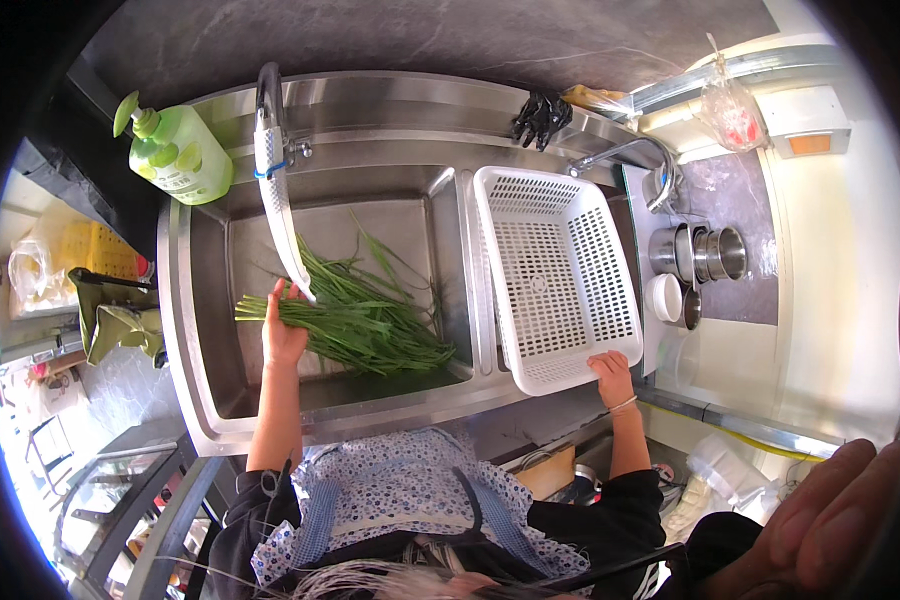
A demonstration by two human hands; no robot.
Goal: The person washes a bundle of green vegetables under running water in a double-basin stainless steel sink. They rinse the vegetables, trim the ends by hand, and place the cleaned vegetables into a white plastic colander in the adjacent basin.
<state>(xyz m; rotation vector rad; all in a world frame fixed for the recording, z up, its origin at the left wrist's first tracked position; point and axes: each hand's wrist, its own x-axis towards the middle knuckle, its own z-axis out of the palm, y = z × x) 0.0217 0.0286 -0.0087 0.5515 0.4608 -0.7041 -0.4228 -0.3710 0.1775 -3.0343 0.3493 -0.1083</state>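
Observation:
Under the long white hose end of a faucet (276, 202), my left hand (283, 330) holds a bunch of long green leafy stalks (345, 315) by the stem end. More of these stalks lie spread beneath it in the left basin of the stainless steel sink (247, 225). My right hand (613, 375) grips the near right corner of a white perforated plastic basket (551, 281), which rests over the right basin. The basket holds nothing that I can see. Whether water is running cannot be told.
A green pump bottle (187, 154) stands at the sink's back left corner. Black gloves (541, 120) lie on the back ledge. A second faucet (615, 156) and several steel pots (709, 253) are at the right. Another person's fingers (825, 517) show at lower right.

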